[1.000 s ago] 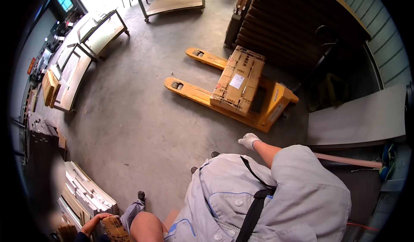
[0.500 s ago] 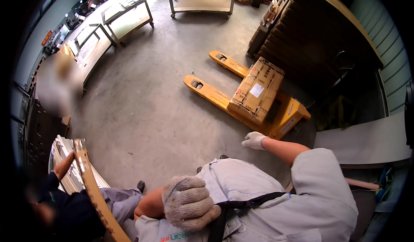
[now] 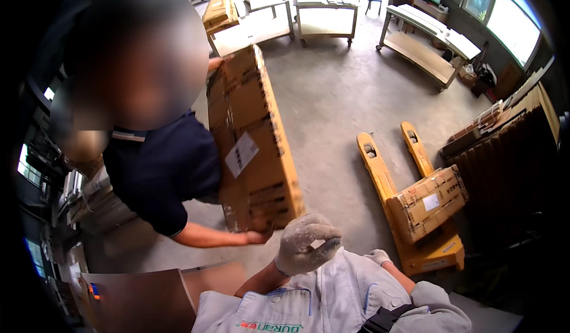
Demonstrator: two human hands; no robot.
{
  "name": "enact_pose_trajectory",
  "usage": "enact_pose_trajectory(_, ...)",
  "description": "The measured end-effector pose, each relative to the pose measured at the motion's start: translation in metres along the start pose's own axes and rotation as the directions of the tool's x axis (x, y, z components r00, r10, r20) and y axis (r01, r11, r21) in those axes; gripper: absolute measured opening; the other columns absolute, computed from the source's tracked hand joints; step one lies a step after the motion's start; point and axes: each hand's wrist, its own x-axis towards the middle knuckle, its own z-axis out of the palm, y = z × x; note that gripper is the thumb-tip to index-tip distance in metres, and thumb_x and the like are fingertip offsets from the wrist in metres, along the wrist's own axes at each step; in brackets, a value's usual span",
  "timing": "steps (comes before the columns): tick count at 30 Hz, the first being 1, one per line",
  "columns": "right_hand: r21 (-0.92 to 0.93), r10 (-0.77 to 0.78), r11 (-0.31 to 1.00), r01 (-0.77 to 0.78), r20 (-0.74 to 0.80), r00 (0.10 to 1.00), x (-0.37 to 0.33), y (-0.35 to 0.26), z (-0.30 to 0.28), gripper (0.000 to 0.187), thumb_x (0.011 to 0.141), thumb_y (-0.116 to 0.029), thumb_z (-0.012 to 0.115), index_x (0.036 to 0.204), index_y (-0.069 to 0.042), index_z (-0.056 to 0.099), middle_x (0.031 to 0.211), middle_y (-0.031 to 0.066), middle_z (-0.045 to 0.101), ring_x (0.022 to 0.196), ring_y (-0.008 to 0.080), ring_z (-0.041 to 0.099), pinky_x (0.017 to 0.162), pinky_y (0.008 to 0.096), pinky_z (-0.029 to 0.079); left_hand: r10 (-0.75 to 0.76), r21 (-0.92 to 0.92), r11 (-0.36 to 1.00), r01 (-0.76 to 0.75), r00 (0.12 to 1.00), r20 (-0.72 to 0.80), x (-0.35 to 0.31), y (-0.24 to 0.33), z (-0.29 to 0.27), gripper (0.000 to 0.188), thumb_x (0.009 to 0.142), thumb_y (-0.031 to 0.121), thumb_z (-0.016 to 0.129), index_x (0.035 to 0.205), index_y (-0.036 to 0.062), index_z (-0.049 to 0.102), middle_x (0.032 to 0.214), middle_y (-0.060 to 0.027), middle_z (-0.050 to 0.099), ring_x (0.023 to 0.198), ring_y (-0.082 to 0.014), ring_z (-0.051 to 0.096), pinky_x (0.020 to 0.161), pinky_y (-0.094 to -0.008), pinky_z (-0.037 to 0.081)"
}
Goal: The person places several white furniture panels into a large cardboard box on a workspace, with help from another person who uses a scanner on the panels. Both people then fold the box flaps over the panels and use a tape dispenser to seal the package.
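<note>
My left hand (image 3: 309, 244), in a pale knitted work glove, is raised before my chest beside the lower corner of a large brown cardboard box (image 3: 255, 125). Thumb and fingers curl toward each other round a gap, and nothing shows in them. A co-worker in a dark short-sleeved shirt (image 3: 172, 167) carries that box, one bare hand (image 3: 257, 237) under its near end and the other at its far end. Low by my right side is my gloved right hand (image 3: 378, 257), partly covered by my grey jacket (image 3: 332, 297); its fingers cannot be made out.
To the right a yellow pallet truck (image 3: 380, 167) bears another taped cardboard box (image 3: 430, 202). Brown stacked sheets (image 3: 522, 137) stand beyond it. Wheeled tables (image 3: 325, 24) line the far side. A brown panel (image 3: 142, 297) lies at the lower left.
My view has swung left. The co-worker now holds the large box upright in front of me, nearer than before. My left hand has moved away from my chest; my right hand has dropped closer to my side.
</note>
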Motion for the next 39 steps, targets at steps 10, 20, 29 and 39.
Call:
enact_pose_trajectory(10, 0.163, 0.16, 0.978, -0.13, -0.183, 0.97, 0.006, 0.139, 0.008, 0.053, 0.092, -0.047, 0.072, 0.116, 0.001, 0.079, 0.111, 0.0211, 0.079, 0.109, 0.0332, 0.075, 0.097, 0.0421, 0.056, -0.237, 0.422, 0.901, 0.103, 0.93, 0.279, -0.087, -0.072, 0.091, 0.016, 0.081, 0.019, 0.084, 0.093, 0.0097, 0.078, 0.088, -0.0121, 0.075, 0.077, -0.0348, 0.072, 0.07, -0.0435, 0.057)
enact_pose_trajectory(20, 0.097, 0.191, 0.978, -0.187, -0.042, 0.981, 0.014, 0.148, -0.037, 0.055, 0.093, -0.049, 0.071, 0.126, -0.004, 0.076, 0.134, 0.0214, 0.072, 0.129, 0.037, 0.067, 0.108, 0.0466, 0.053, -0.489, 0.483, 0.807, 0.34, 0.843, 0.223, -0.109, -0.07, 0.156, 0.021, 0.085, 0.025, 0.082, 0.096, 0.0082, 0.078, 0.089, -0.014, 0.074, 0.081, -0.0345, 0.072, 0.075, -0.0466, 0.057)
enact_pose_trajectory(29, -0.181, -0.052, 0.983, 0.034, -0.092, 0.994, 0.092, 0.127, 0.013, 0.057, 0.089, -0.057, 0.074, 0.111, -0.004, 0.082, 0.114, 0.0234, 0.078, 0.11, 0.0397, 0.074, 0.092, 0.0525, 0.056, -0.551, 0.401, 0.792, 0.461, 0.822, 0.144, -0.153, -0.107, 0.071, 0.025, 0.089, 0.026, 0.079, 0.107, 0.0074, 0.079, 0.098, -0.0166, 0.076, 0.089, -0.0371, 0.073, 0.08, -0.0449, 0.058)
enact_pose_trajectory(39, -0.103, -0.048, 0.993, 0.053, 0.055, 0.997, 0.035, -0.162, 0.057, 0.06, 0.093, -0.05, 0.07, 0.131, -0.003, 0.074, 0.137, 0.024, 0.07, 0.13, 0.0379, 0.066, 0.108, 0.0449, 0.05, -0.697, 0.621, 0.547, 0.562, 0.716, -0.034, -0.207, -0.122, -0.129, 0.037, 0.089, 0.037, 0.077, 0.112, 0.009, 0.079, 0.113, -0.018, 0.077, 0.102, -0.0361, 0.074, 0.09, -0.0437, 0.06)
